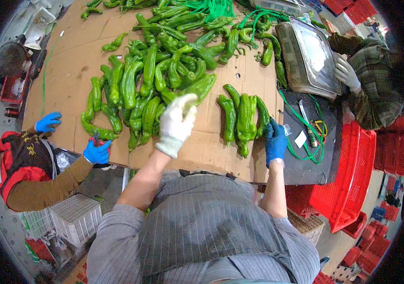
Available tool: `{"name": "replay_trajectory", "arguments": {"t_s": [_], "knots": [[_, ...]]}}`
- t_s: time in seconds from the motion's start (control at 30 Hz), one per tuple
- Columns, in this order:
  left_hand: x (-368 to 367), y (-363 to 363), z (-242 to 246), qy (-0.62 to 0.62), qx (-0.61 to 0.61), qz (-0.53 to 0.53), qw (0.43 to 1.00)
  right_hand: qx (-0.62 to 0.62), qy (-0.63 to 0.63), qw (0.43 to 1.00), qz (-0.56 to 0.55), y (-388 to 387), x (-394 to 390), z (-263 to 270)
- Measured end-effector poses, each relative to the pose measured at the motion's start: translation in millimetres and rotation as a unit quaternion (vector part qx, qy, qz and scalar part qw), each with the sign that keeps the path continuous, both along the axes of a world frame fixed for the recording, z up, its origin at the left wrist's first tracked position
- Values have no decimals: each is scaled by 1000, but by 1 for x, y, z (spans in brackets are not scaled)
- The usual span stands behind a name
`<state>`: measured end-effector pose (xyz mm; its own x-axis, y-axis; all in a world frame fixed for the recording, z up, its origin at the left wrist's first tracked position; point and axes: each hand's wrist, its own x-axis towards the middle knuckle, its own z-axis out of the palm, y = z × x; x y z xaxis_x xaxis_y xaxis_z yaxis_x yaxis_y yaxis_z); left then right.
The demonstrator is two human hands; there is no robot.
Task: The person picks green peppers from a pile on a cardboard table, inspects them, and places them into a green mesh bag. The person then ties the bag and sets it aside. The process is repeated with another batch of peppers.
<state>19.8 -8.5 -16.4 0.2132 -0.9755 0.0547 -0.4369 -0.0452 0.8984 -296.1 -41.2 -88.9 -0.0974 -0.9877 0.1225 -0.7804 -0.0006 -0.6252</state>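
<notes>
My left hand point(179, 122), in a white knit glove, is at the near edge of a big pile of long green peppers point(148, 67), over one broad pepper point(200, 88); whether it grips that pepper is not clear. On the right, my right hand point(276, 140), in a blue glove, touches or lies beside the lower end of a curved pepper point(262, 117). That pepper belongs to a small group lying side by side on the cardboard sheet point(202, 149); the widest one point(247, 119) is in the middle. Green mesh netting point(216, 10) lies at the pile's far end.
At the left, a co-worker's blue-gloved hand point(97, 152) holds red-handled snips point(97, 140). Another co-worker's gloved hand point(347, 72) touches a scale point(311, 56). A knife point(304, 113), yellow-handled scissors point(320, 129) and green straps point(294, 115) lie right, near red crates point(350, 177).
</notes>
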Motion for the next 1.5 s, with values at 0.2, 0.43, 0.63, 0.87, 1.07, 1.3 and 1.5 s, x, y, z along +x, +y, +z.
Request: {"name": "replay_trajectory", "arguments": {"t_s": [0.2,0.43,0.63,0.87,1.07,1.3,1.5], "knots": [[56,-13,-7,-398,-26,-24,917,-98,-82,992,-7,-6,8,25],[71,-22,4,-443,0,-134,887,-108,-170,975,94,-6,45,59],[40,-3,49,-192,-103,-171,961,11,-360,910,203,12,90,97],[8,5,59,1,-51,-279,959,47,-394,862,315,14,115,130],[22,14,45,518,119,-177,829,115,-551,817,123,13,102,109],[14,11,39,526,-9,-123,842,246,-518,815,78,19,87,94],[14,12,42,452,-81,-139,878,274,-513,800,147,26,88,97]]}}
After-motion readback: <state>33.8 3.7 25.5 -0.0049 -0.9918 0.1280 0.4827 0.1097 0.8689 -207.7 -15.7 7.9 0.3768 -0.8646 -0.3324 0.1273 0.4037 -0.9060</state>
